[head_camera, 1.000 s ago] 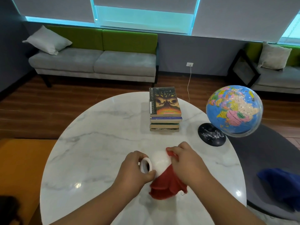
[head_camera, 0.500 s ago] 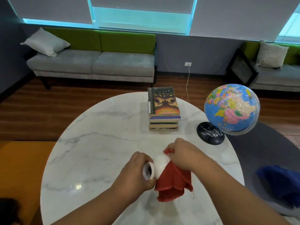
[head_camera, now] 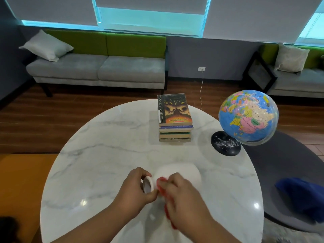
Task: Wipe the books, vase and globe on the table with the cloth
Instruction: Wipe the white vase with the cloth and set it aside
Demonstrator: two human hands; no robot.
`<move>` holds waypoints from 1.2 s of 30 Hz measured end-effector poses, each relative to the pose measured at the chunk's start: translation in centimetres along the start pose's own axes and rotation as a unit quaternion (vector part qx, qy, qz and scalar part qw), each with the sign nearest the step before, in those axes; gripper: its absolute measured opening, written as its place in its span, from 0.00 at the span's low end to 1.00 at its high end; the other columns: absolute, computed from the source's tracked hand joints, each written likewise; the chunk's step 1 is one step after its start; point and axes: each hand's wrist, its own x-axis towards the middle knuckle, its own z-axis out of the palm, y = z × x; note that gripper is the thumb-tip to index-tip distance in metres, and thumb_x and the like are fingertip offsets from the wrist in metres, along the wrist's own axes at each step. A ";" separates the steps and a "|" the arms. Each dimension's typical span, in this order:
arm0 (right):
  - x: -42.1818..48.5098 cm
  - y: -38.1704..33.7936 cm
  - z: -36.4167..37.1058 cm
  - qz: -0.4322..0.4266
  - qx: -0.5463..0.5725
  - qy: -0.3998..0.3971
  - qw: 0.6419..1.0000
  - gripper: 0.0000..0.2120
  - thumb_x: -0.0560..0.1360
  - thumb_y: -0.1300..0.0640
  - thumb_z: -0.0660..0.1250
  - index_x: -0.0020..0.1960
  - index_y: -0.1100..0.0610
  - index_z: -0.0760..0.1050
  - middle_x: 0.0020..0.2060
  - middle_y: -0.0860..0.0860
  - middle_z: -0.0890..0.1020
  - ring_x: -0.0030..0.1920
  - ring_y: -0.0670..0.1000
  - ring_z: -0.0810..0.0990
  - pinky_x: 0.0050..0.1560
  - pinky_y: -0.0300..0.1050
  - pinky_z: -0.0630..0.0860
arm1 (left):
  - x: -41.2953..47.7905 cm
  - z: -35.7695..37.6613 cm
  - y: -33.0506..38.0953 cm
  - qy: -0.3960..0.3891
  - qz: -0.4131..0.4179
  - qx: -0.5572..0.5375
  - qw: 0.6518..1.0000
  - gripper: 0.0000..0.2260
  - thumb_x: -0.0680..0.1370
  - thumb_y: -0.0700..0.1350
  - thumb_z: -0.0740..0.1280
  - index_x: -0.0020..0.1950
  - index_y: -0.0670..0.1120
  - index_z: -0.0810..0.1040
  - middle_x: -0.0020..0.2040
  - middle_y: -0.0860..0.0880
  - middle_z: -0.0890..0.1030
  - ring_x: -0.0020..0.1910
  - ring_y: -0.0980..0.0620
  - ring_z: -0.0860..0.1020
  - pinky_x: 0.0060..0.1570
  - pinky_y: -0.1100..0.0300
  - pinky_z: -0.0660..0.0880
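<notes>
At lower centre of the frame the left hand curls fingers and thumb round the open rim of the white rounded ceramic vase, which is held on its side low over the round white marble table; whether it rests there I cannot tell. Just right of the rim, the crumpled red cloth has slid from the vase's belly to its neck, so the pale belly now shows bare behind the knuckles. The right hand clutches the cloth against the neck, almost touching the left. The vase's wipe looks nearly done. Higher up at centre the stack of paperback books and, at right, the blue globe on a black stand wait untouched
</notes>
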 end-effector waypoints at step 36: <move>2.9 5.7 -0.8 0.215 0.135 0.075 0.964 0.16 0.79 0.57 0.62 0.64 0.42 0.75 0.50 0.41 0.71 0.51 0.41 0.74 0.58 0.35 0.71 | -0.2 -0.9 0.8 0.004 -0.206 -0.238 0.949 0.13 0.69 0.41 0.76 0.40 0.40 0.72 0.36 0.45 0.77 0.36 0.46 0.81 0.49 0.51 0.81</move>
